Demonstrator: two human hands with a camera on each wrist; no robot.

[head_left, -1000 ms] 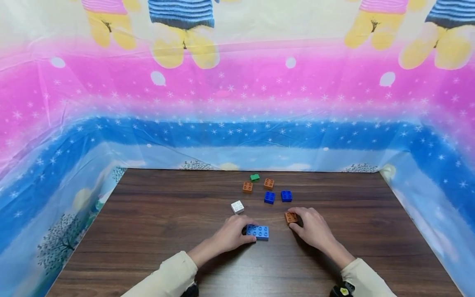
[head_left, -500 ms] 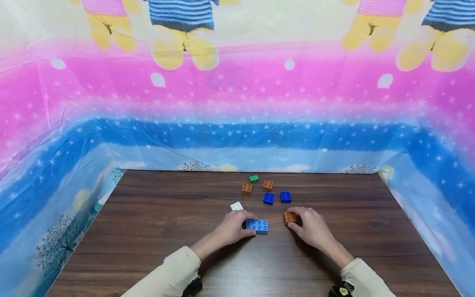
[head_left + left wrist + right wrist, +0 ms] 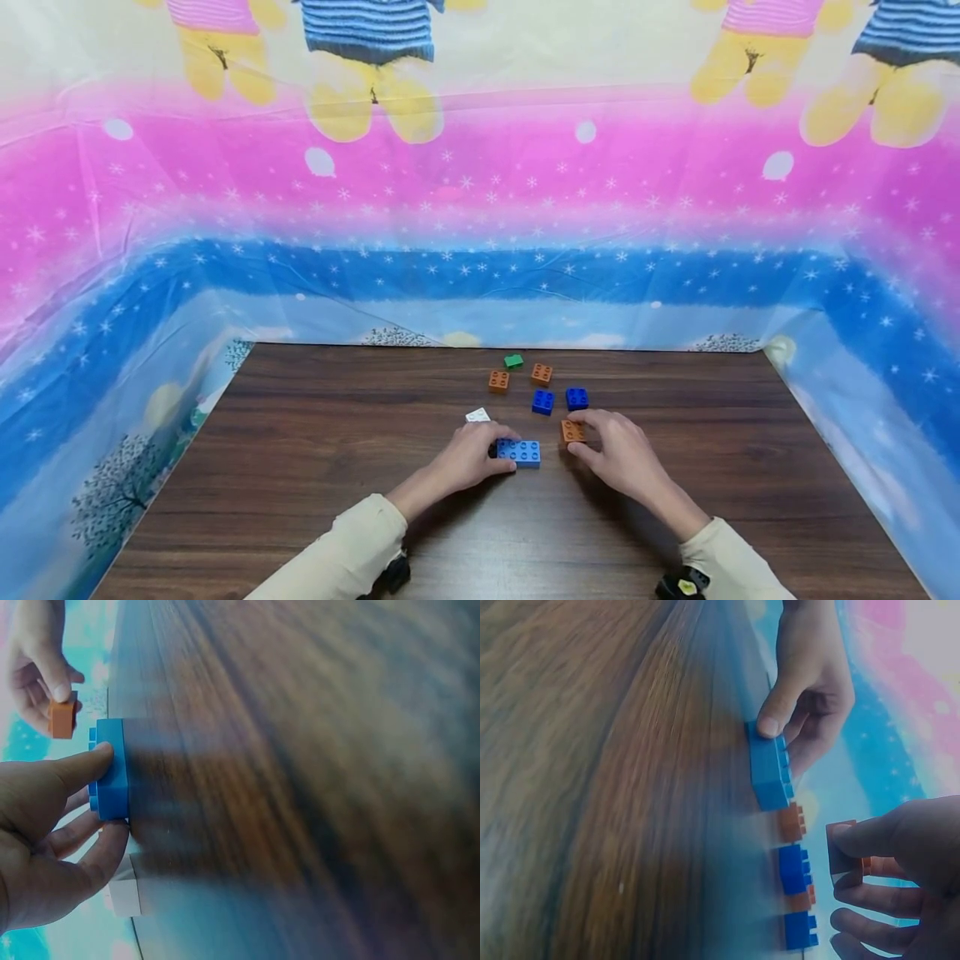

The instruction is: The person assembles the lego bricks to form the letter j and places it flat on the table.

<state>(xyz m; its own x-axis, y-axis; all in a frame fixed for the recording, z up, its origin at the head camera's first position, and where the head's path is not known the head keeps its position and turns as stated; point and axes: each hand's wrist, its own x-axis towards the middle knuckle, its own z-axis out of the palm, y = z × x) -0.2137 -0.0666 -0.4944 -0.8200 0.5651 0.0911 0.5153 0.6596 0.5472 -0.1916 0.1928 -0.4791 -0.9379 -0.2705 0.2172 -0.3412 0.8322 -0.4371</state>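
Note:
My left hand pinches a light blue eight-stud toy brick by its left end, thumb on the near side and fingers on the far side. The brick rests on the tabletop, studs up. In the left wrist view the same light blue brick sits between thumb and fingertips. To its right, my right hand pinches a small orange brick between thumb and fingers. Both wrist views show this orange brick raised off the table. Just behind the left hand lies a white brick, partly hidden by the fingers.
Behind the hands lie two dark blue bricks, two orange bricks and a small green brick. The brown wooden table meets a printed cloth at its back and sides.
My right hand has lifted the orange brick off the table and carried it left, closer to the light blue brick. The left hand and its brick have shifted slightly away from me.

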